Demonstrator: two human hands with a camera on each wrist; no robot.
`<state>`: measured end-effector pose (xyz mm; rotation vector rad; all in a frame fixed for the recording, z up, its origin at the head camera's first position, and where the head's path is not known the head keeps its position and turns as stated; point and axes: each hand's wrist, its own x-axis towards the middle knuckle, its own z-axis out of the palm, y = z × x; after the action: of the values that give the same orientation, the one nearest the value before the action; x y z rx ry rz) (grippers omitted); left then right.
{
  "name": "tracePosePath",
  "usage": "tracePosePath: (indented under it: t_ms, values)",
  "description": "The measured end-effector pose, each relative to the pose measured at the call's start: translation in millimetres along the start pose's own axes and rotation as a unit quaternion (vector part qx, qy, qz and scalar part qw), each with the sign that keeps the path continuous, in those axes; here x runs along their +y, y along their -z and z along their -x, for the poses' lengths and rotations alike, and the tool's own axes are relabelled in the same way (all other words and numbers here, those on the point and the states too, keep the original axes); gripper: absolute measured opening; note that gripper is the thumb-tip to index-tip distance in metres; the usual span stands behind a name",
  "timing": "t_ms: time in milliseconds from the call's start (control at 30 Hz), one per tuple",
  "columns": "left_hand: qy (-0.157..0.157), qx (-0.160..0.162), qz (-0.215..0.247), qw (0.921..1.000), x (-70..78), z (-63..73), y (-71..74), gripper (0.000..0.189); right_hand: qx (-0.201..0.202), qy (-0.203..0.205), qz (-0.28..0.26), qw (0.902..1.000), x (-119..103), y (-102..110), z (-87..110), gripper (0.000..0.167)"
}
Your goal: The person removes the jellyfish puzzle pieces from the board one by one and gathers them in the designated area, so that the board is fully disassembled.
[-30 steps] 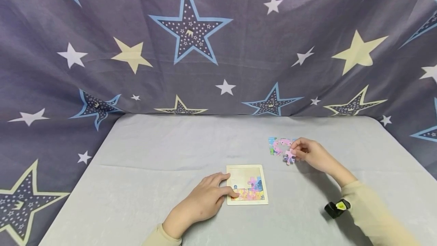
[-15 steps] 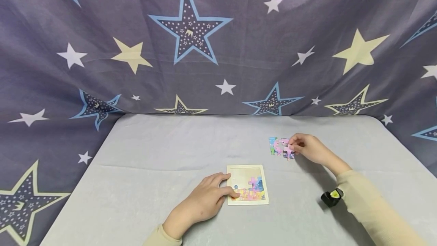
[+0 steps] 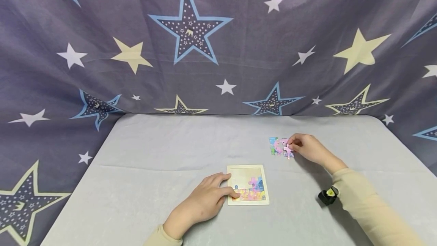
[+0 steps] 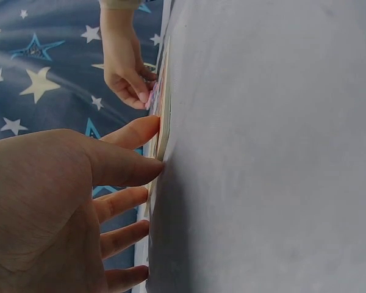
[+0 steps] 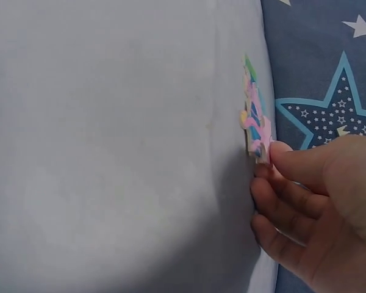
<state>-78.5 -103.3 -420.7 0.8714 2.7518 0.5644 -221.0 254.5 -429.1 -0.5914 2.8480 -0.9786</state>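
At the back right of the table in the head view, my right hand (image 3: 312, 150) pinches a pink and purple jigsaw puzzle piece (image 3: 288, 151) between thumb and fingertips. It is held right by a small group of puzzle pieces (image 3: 273, 145) in pink, blue and green; the right wrist view shows the held piece (image 5: 265, 137) close against them. My left hand (image 3: 206, 197) rests on the left side of a square wooden puzzle tray (image 3: 266, 193), fingers spread and relaxed. Its thumb lies over the lower left corner. Fitted pieces (image 3: 250, 193) fill the tray's bottom and right parts.
A pale grey cloth (image 3: 153, 155) covers the table. Behind it hangs a dark curtain (image 3: 239, 29) printed with stars. A black strap device with a yellow mark (image 3: 328, 196) sits at the right sleeve's underside.
My right hand has moved slightly left and away from me, bringing the pinched puzzle piece up against the loose group. The left hand and the tray have stayed in place.
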Motion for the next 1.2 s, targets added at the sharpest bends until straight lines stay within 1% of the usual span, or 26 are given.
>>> tracePosePath:
  t_ms: [133, 267, 533, 700, 933, 1200]
  values:
    - [-0.006, 0.005, -0.001, 1.0, 1.9, 0.2, 1.0, 0.034, 0.007, -0.003, 0.017, 0.9998, 0, -2, 0.2, 0.007]
    - [-0.006, 0.005, 0.001, 1.0, 2.6, 0.1, 1.7, 0.033, 0.013, -0.007, 0.023, 0.9996, -1, -3, -0.1, 0.006]
    - [0.006, 0.001, -0.003, 1.0, 1.3, -2.3, -0.3, 0.032, 0.023, -0.023, 0.014, 0.9994, -5, 1, 2.0, 0.004]
    - [0.007, 0.001, -0.002, 1.0, 1.1, -2.3, -0.5, 0.033, 0.036, -0.014, 0.008, 0.9992, -8, 5, 7.1, 0.007]
    - [0.002, 0.002, 0.001, 1.0, 1.2, -0.9, 0.8, 0.032, 0.035, -0.015, -0.003, 0.9993, -19, 4, 17.2, 0.008]
    - [0.001, 0.001, 0.0, 1.0, 1.8, -0.4, 0.7, 0.033, 0.031, 0.005, -0.002, 0.9995, -38, -3, 31.7, 0.008]
